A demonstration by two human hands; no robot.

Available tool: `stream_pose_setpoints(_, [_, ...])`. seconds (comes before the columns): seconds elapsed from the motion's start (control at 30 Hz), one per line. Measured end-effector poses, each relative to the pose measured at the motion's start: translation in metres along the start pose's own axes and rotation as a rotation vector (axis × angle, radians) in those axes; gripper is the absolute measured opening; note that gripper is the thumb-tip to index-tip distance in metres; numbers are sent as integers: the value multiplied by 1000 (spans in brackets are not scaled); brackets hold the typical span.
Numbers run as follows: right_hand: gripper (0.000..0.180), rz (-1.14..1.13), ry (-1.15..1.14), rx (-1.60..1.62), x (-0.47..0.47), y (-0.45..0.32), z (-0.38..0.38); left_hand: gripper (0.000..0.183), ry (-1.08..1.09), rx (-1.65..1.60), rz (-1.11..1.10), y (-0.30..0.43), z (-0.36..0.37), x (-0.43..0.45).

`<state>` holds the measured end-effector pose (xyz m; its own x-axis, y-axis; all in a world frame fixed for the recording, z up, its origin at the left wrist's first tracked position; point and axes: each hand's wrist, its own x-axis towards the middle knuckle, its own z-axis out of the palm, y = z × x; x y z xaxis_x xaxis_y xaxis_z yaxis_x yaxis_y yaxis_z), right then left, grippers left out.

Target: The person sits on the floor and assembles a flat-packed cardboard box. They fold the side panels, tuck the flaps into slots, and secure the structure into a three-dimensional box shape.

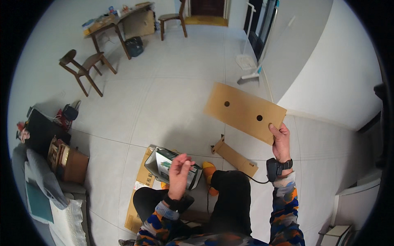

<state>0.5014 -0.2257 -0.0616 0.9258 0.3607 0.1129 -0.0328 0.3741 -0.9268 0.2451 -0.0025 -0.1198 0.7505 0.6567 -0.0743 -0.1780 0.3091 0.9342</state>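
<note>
My right hand (280,137) grips one corner of a flat brown cardboard panel (243,112), thumb on its near face. Two round dark holes show in the panel, which is raised over the floor. My left hand (179,172) is lifted between my knees with loosely curled fingers, and nothing shows in it. Below it stands an opened white and dark green bag (150,161), with a white printed box (163,163) inside. My left hand hides part of both. Under the bag lies a flattened cardboard carton (133,212) bearing print.
A folded cardboard strip (235,156) lies on the floor by my right foot. A broom (251,76) and dustpan (246,62) stand near the right wall. At left are a wooden chair (87,66), a cluttered table (115,23), and a brown box (75,166) holding items.
</note>
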Motion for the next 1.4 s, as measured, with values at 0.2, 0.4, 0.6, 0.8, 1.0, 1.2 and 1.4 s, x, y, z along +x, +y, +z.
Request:
stream_pose_setpoints(0.2, [30,238,-152,185,-76,-42,94,46,-130,-290,-88,28,20,-19])
stream_pose_setpoints(0.4, [27,531,-139,445,-173,-2,132,45,-150,-663,87,47,6,-51])
stream_pose_setpoints(0.6, [22,449,-374,310,-220,18,120,53,2,-617,182,58,-17,-92])
stream_pose_setpoints(0.8, [30,499,-531,23,-229,8,102,45,10,-560,139,60,-33,-99])
stream_pose_setpoints(1.0, [45,387,-517,-78,-217,-4,86,39,-20,-512,116,66,-49,-108])
stream_pose_setpoints(1.2, [73,185,-618,-478,-195,-4,103,47,-47,-457,126,66,-59,-117])
stream_pose_setpoints(1.4, [91,118,-798,-542,-182,2,108,64,-128,-340,157,73,-70,-127])
